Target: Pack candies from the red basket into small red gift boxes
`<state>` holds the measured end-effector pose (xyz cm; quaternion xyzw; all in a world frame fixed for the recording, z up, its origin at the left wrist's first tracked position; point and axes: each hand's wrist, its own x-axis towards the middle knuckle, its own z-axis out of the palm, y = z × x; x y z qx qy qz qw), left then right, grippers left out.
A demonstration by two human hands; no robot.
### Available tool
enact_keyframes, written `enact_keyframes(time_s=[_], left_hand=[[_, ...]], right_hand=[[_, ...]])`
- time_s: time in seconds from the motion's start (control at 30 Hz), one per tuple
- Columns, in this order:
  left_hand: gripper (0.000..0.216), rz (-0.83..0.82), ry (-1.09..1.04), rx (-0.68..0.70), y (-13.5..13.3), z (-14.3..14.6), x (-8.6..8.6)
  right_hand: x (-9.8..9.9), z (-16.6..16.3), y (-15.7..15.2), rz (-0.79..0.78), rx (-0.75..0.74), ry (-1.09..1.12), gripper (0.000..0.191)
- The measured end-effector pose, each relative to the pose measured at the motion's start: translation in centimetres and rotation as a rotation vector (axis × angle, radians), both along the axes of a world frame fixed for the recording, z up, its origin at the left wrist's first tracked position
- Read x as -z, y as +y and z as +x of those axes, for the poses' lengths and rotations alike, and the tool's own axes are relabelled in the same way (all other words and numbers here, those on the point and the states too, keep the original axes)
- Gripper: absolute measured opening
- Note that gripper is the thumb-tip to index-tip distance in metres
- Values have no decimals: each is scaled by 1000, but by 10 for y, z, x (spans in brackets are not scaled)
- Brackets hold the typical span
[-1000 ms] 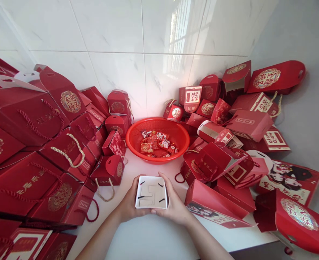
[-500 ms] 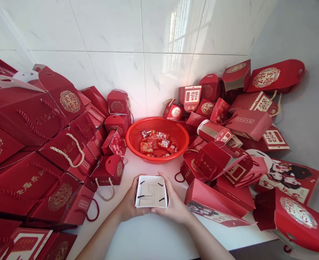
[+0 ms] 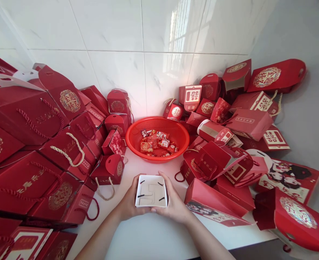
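Between my two hands, above the white table, I hold a small gift box [image 3: 145, 191] with its open side toward me. Its white inside shows interlocked flaps and several dark cord ends poking through. My left hand [image 3: 130, 201] wraps the left side, and my right hand [image 3: 173, 202] wraps the right side, with both thumbs near the front edge. The outer faces of the box are mostly hidden. Just beyond it stands a red plastic basket [image 3: 132, 147] holding several wrapped candies [image 3: 156, 141].
Red gift boxes [image 3: 72, 151] with rope handles are stacked high on the left. More red boxes [image 3: 216, 159] lie in a loose pile on the right, some open. A tiled wall [image 3: 116, 29] rises behind the white table [image 3: 140, 238].
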<state>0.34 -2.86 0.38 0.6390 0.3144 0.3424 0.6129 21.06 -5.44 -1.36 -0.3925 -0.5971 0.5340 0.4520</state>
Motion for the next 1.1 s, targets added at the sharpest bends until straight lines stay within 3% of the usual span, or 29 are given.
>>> enact_keyframes(time_s=[0.47,0.6,0.67,0.73,0.83,1.0,1.1], left_hand=[[93,-1,-11,3,0,1,1],[104,-11,-21,33,1,-6,1],[103,52,-1,-6,3,-12,-3],[87,197,81,-133,6,-18,-15],[59,438,297,-326,11,-17,-49],[38,732,536,-372,41,5,-113],[36,820,562,-392,88,19,-128]], right_hand=[[1,-1,0,-11,7,-6,122],[2,0,-1,8,1,15,123],[3,1,-1,41,11,23,122],[4,3,-2,72,37,1,120],[4,5,-2,90,60,-56,117],[1,6,-2,92,53,-111,118],[-1,6,-2,81,42,-109,118]])
